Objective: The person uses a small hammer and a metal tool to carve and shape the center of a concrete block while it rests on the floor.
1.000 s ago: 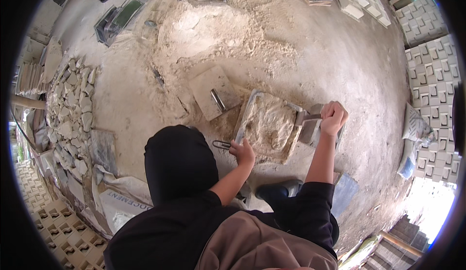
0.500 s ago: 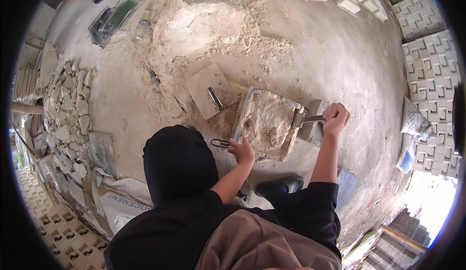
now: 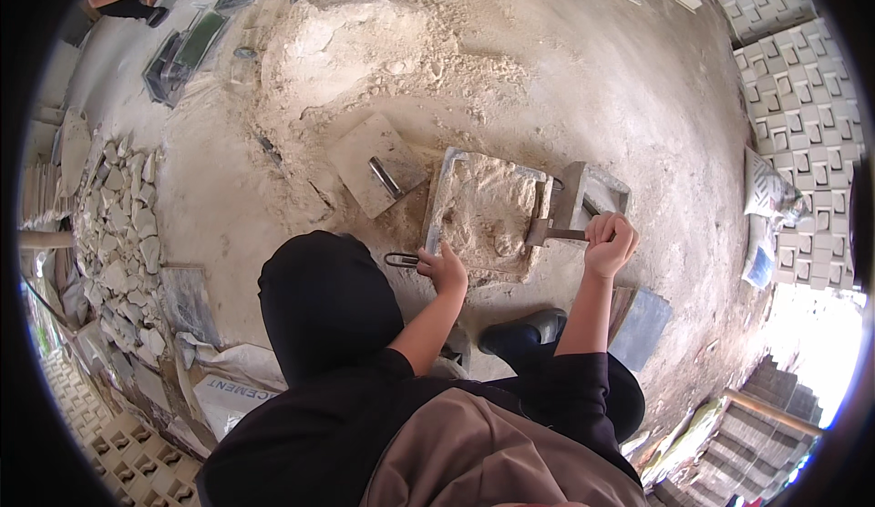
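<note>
Our right hand (image 3: 611,245) grips a T-shaped tool (image 3: 566,233) at the mould's (image 3: 437,197) right edge; whether our left hand (image 3: 445,269) grips, we cannot tell.

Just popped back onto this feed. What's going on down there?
The person's right hand grips a flat-headed tool by its handle, with the head at the right edge of a squarish mold filled with pale, crumbly material. The left hand is at the mold's near left corner, by a dark loop handle; its exact grip is unclear. A plate bearing a metal cylinder lies to the left.
</note>
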`<move>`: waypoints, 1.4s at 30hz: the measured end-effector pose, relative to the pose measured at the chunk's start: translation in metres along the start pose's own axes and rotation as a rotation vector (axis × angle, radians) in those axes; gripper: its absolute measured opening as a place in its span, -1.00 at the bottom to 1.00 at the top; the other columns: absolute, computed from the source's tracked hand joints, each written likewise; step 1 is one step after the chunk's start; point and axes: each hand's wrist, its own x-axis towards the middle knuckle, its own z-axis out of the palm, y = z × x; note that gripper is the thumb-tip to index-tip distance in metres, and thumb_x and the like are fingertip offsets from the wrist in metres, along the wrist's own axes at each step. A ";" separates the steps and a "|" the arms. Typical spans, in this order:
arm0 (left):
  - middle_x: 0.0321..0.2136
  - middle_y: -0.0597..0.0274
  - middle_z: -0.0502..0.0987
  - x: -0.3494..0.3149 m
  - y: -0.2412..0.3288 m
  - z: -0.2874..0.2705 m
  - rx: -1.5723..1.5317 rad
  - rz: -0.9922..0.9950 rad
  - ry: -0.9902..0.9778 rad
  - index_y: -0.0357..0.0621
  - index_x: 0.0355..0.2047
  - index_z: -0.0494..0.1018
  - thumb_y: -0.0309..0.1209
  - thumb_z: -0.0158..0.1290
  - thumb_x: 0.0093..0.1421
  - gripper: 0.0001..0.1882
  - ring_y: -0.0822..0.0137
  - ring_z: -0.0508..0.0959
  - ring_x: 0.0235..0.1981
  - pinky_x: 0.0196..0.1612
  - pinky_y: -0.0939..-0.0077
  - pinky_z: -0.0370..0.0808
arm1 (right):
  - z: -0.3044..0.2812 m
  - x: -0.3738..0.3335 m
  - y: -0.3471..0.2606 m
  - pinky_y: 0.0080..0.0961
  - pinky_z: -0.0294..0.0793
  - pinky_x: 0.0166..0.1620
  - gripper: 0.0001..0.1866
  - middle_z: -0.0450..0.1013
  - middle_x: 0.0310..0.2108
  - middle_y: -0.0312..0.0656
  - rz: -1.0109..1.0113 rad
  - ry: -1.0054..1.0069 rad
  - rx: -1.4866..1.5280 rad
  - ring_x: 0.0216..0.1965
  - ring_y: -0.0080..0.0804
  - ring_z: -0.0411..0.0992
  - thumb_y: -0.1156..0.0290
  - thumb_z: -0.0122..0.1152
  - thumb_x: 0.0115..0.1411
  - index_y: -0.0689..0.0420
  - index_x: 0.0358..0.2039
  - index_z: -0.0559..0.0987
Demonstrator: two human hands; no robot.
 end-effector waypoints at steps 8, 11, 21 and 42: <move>0.02 -0.32 -0.08 0.001 0.011 -0.008 -0.021 0.030 -0.063 -0.34 0.10 -0.12 -0.15 -0.19 0.18 -0.35 -0.23 0.15 -0.02 0.00 0.17 0.20 | 0.011 -0.015 -0.011 -0.64 -0.09 -0.74 -0.67 0.00 -0.88 -0.33 -0.062 -0.046 -0.063 -0.83 -0.61 -0.08 0.50 -0.27 -0.02 0.11 -0.89 0.06; 0.02 -0.32 -0.08 0.000 -0.004 -0.011 0.008 0.040 -0.081 -0.33 0.10 -0.11 -0.13 -0.20 0.18 -0.35 -0.22 0.15 -0.02 0.00 0.17 0.20 | 0.019 -0.024 -0.006 -0.62 -0.07 -0.72 -0.68 0.00 -0.87 -0.31 -0.258 -0.084 -0.184 -0.82 -0.61 -0.06 0.52 -0.26 -0.03 0.14 -0.88 0.06; 0.02 -0.31 -0.09 0.002 0.000 -0.005 -0.011 -0.002 -0.081 -0.32 0.10 -0.13 -0.09 -0.19 0.16 -0.32 -0.24 0.15 -0.02 0.00 0.13 0.21 | 0.024 0.024 -0.002 -0.63 -0.10 -0.73 -0.69 0.02 -0.89 -0.31 -0.104 -0.074 -0.094 -0.82 -0.64 -0.03 0.52 -0.26 -0.05 0.14 -0.90 0.07; 0.05 -0.18 -0.06 0.001 0.013 0.001 0.148 -0.093 0.041 -0.21 0.10 -0.11 -0.09 -0.11 0.11 -0.30 -0.12 0.08 0.06 0.02 0.08 0.15 | 0.054 0.060 0.011 -0.64 -0.15 -0.73 -0.67 0.01 -0.87 -0.36 0.020 -0.026 -0.115 -0.80 -0.68 -0.06 0.50 -0.27 -0.02 0.14 -0.89 0.06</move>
